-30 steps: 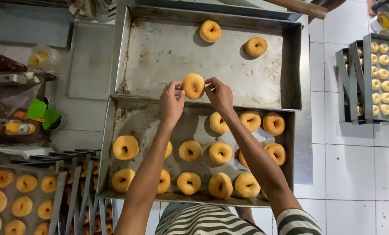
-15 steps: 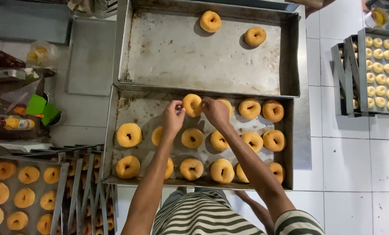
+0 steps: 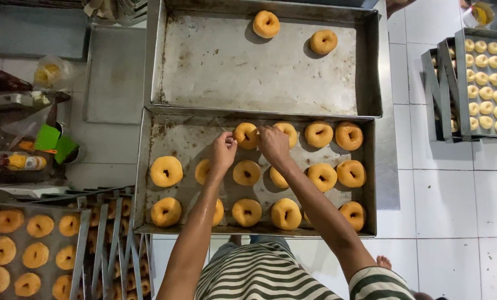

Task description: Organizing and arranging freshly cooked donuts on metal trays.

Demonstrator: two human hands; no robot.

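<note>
Both hands pinch one ring doughnut [image 3: 246, 135] between them, left hand [image 3: 223, 153] at eight o'clock, right hand [image 3: 273, 143] at three o'clock, above the near baking tray [image 3: 148, 166].

**Even overhead light, soft shadows, slight blur at the hands**

Bright, cool light falls from above and lies evenly over the scene. The upper tray [image 3: 215, 72] shows a dull sheen on its bare metal, no hard glare. Each doughnut [image 3: 265, 24] casts a short, soft shadow toward the left. The forearms shade the lower tray [image 3: 171, 139] beneath them. The left hand [image 3: 224, 151] and right hand [image 3: 273, 143] look slightly soft. Tile lines bend a little near the right edge; the left corners are dimmer.
</note>
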